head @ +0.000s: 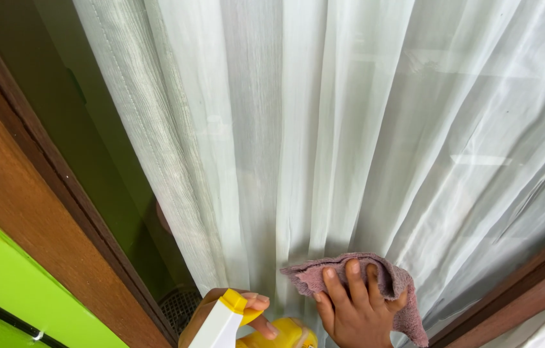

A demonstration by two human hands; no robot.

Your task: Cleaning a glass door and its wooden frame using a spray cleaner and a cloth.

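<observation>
Cloth (385, 283) under spread right hand (356, 309); left hand (234, 316) grips cut-off spray bottle (247, 325).

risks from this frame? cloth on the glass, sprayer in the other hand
1. The spray bottle in the left hand sits close to the right hand and the pinkish cloth; a squeeze could wet the fingers rather than the glass.
2. The cloth is bunched, one end hanging loose, so it may slip or smear.
3. The wooden frame is near; overspray might land on it.
</observation>
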